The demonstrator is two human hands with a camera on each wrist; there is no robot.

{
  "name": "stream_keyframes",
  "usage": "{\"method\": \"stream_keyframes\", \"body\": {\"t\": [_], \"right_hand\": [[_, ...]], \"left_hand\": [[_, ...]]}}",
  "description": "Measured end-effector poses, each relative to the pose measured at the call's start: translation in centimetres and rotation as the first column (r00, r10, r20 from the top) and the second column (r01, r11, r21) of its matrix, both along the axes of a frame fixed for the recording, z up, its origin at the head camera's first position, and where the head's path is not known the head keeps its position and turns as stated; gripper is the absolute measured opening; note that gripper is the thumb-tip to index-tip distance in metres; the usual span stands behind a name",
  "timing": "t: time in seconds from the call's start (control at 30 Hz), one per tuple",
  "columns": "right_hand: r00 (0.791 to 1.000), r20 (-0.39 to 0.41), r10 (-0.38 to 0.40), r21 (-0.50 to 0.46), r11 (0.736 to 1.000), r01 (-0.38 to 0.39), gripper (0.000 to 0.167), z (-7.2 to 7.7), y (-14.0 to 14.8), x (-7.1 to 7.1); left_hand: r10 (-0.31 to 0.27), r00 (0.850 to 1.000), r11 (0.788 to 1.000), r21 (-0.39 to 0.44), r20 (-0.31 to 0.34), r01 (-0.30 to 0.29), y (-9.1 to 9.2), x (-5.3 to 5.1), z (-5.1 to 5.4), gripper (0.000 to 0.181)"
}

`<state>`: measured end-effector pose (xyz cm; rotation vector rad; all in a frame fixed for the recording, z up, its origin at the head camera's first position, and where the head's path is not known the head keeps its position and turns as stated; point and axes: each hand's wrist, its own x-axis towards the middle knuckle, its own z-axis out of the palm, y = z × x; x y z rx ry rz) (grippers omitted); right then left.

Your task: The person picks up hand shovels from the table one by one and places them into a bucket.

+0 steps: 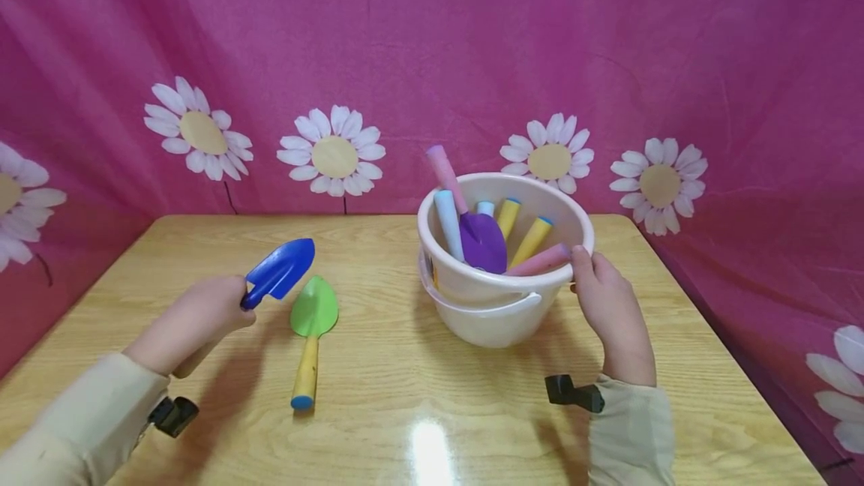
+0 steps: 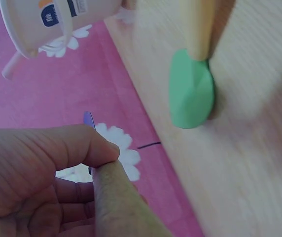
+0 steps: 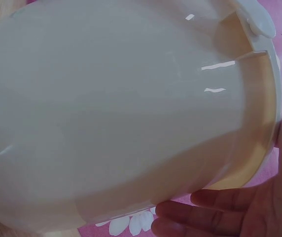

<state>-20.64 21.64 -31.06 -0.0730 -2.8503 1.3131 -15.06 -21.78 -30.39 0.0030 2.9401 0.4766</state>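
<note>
My left hand (image 1: pixel 209 313) grips a hand trowel with a blue blade (image 1: pixel 283 268), held above the table and pointing up to the right. Just right of it, a green trowel (image 1: pixel 314 310) with a yellow handle lies on the table, blade away from me. My right hand (image 1: pixel 607 298) holds the right rim of a white bucket (image 1: pixel 489 328), thumb at the rim and fingers along the outside wall. Several pink, yellow and pale blue handles stick out of the bucket. A purple trowel blade (image 1: pixel 482 244) stands upward among them. In the right wrist view the bucket's wall (image 3: pixel 121 108) hides its contents.
The wooden table (image 1: pixel 378 396) carries the bucket at right of centre. A pink cloth (image 1: pixel 432 58) with white daisies hangs behind and at both sides of it. The bucket's handle (image 1: pixel 486 310) hangs down along the front.
</note>
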Motion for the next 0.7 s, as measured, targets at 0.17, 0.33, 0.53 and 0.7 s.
{"method": "stream_keyframes", "body": {"t": [0.17,0.33,0.53,0.7], "right_hand": [[1.000,-0.008,-0.006,-0.007,1.000,0.006,0.074,0.1,0.2,0.0],[1.000,-0.003,-0.006,-0.010,1.000,0.006,0.074,0.1,0.2,0.0],[1.000,-0.014,0.001,0.010,1.000,0.000,0.072,0.1,0.1,0.0],[1.000,-0.008,0.001,0.003,1.000,-0.001,0.072,0.1,0.1,0.0]], "left_hand": [[-0.018,1.000,1.000,-0.022,-0.021,0.018,0.8,-0.3,1.1,0.013],[-0.047,0.998,0.998,-0.040,-0.040,0.045,2.1,-0.5,2.7,0.013],[-0.130,0.986,0.987,-0.110,-0.103,0.119,3.6,-1.1,4.1,0.011],[-0.198,0.970,0.971,-0.165,-0.137,0.175,5.3,-1.5,5.0,0.013]]}}
